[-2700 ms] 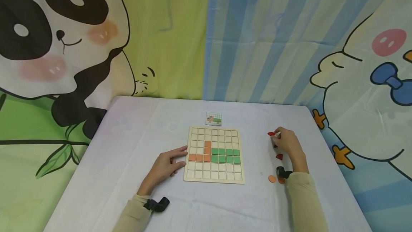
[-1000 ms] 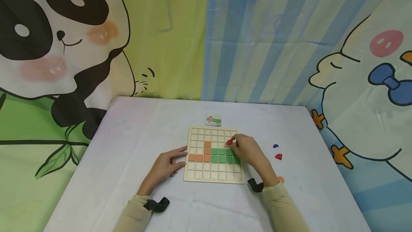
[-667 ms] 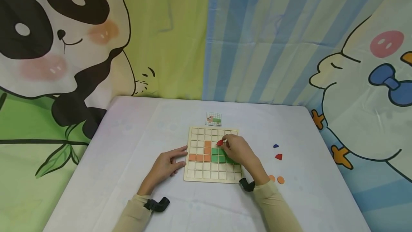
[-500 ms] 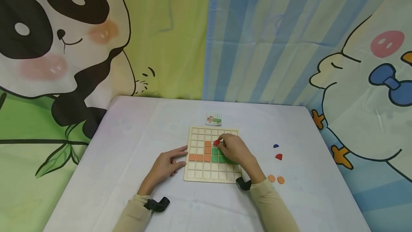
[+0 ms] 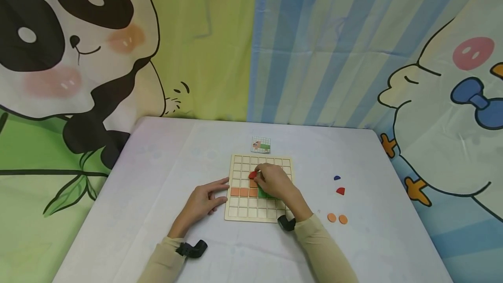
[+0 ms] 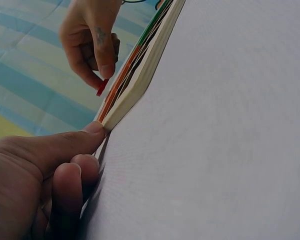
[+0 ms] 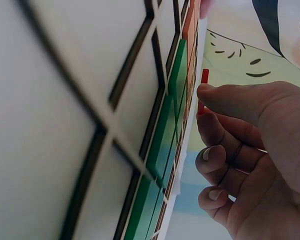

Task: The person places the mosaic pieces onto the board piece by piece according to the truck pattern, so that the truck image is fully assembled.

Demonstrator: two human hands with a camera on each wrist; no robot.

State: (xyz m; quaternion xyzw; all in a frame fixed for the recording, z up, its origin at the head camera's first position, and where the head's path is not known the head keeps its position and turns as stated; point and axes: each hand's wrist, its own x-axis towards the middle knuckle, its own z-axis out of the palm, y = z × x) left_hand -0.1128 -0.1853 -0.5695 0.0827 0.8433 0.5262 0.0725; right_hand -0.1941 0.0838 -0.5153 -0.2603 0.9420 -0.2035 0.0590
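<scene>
My right hand [image 5: 275, 181] pinches a red quarter-round piece [image 5: 253, 175] between thumb and fingertips, above the left part of a wooden grid board [image 5: 240, 213]. In the right wrist view the red piece [image 7: 203, 92] stands edge-on, apart from the board face. Orange square tiles [image 5: 239, 192] form a row on the board, with another orange tile [image 5: 253, 184] above its right end. Green tiles [image 5: 262, 193] lie partly hidden under my right hand. My left hand [image 5: 200, 202] rests against the board's left edge, its thumb [image 6: 92, 131] touching the rim.
Right of the board lie a blue half-round piece [image 5: 337, 177], a second red piece [image 5: 340, 191] and two orange discs, one [image 5: 332, 217] beside the other [image 5: 343, 219]. A small picture card [image 5: 261, 145] lies beyond the board on the white table [image 5: 188, 156].
My right hand has picked up the red piece at the right and carried it leftward over the board, over the top orange tile's place. My left hand has stayed at the board's edge.
</scene>
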